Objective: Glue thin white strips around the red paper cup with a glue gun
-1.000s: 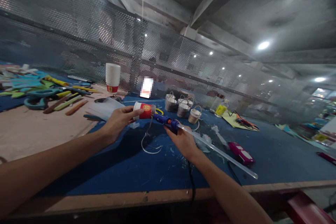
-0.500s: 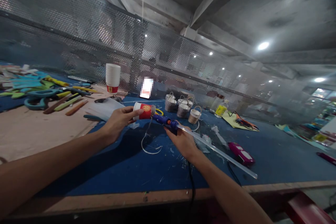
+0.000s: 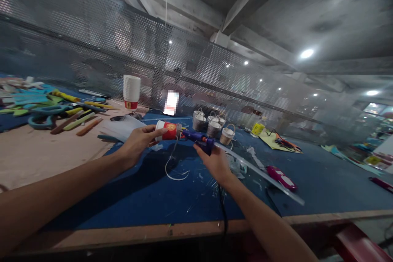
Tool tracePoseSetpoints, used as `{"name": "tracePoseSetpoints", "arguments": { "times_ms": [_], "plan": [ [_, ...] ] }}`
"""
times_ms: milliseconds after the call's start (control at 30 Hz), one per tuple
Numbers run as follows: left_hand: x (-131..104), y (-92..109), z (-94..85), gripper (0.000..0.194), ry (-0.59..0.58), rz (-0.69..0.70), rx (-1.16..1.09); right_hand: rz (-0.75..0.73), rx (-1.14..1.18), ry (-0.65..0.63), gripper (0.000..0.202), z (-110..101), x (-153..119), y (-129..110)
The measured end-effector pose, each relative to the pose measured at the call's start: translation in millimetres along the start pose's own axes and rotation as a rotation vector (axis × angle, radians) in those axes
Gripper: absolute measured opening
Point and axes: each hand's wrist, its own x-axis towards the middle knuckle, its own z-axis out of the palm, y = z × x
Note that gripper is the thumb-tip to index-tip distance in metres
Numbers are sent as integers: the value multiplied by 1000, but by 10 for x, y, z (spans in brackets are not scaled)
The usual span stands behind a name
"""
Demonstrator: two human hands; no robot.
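Note:
My left hand grips a red and white paper cup, held sideways above the blue table surface. Greyish twine is wound about the cup's right end, and a loose pale strand trails down from it. My right hand is closed round a blue hot glue gun, its nozzle pointing at the wound end of the cup. Whether the nozzle touches the cup I cannot tell. A long clear glue stick sticks out of the gun's back. Something yellow, partly hidden, lies behind the nozzle.
Several small twine-wrapped cups with handles stand behind my right hand. Farther left is a stack of paper cups, with scissors and clay-like sticks nearby. A magenta tool lies right. A lit phone leans by the mesh panel.
The glue gun has shifted slightly right and up, and its nozzle now sits higher at the cup's wound end. My left hand and the cup have hardly moved.

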Motion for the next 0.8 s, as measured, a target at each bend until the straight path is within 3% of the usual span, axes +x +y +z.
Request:
{"name": "tracePoseSetpoints", "arguments": {
  "times_ms": [167,267,400,600,800],
  "plan": [
    [40,-38,-13,29,33,-44,-46,208,521,-54,34,-47,135,15],
    [75,-92,-36,28,10,-46,-99,347,701,-83,27,-56,234,126],
    [90,-121,-59,32,-18,-59,-130,508,688,-109,19,-51,343,333],
    [63,-77,-46,37,-33,-86,-161,605,582,-123,22,-55,420,634],
    [55,-41,-22,28,-19,-118,-192,635,528,-191,28,-88,438,759]
  ]
}}
